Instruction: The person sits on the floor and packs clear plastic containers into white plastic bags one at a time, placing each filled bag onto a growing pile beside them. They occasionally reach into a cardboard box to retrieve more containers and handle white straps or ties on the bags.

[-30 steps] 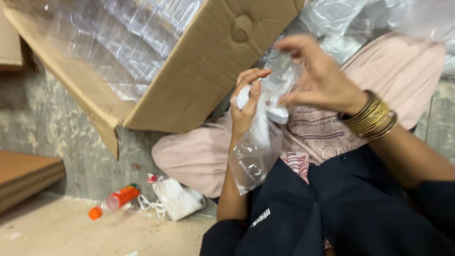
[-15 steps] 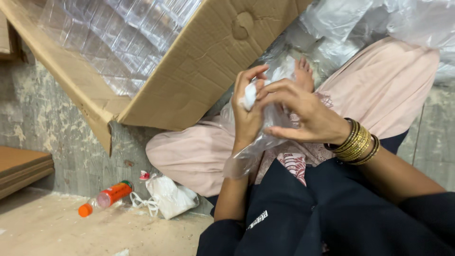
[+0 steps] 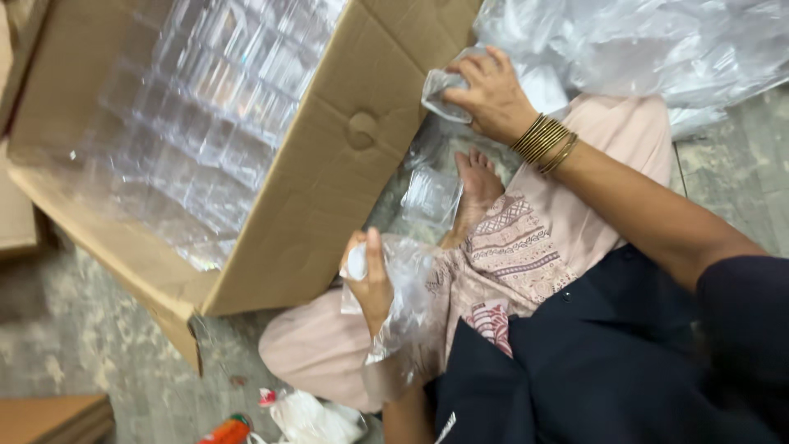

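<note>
My left hand (image 3: pixel 374 284) is closed around a small white cap and the neck of a clear plastic bag (image 3: pixel 403 329) that hangs down over my lap. My right hand (image 3: pixel 493 94), with gold bangles on the wrist, is stretched out above my bare foot (image 3: pixel 475 193) and grips a small clear plastic container (image 3: pixel 441 92). Another clear container (image 3: pixel 430 196) lies beside the foot. A large cardboard box (image 3: pixel 329 189) filled with rows of clear plastic containers (image 3: pixel 197 107) stands tilted on my left.
Big clear plastic bags (image 3: pixel 649 49) are heaped at the top right. On the concrete floor below lie an orange bottle (image 3: pixel 226 431) and a white bag (image 3: pixel 312 419). Flat cardboard (image 3: pixel 49 419) sits at the bottom left.
My right hand has left the bag at my left hand and reached up and away, closing on a clear container. The left hand has dropped lower with the bag.
</note>
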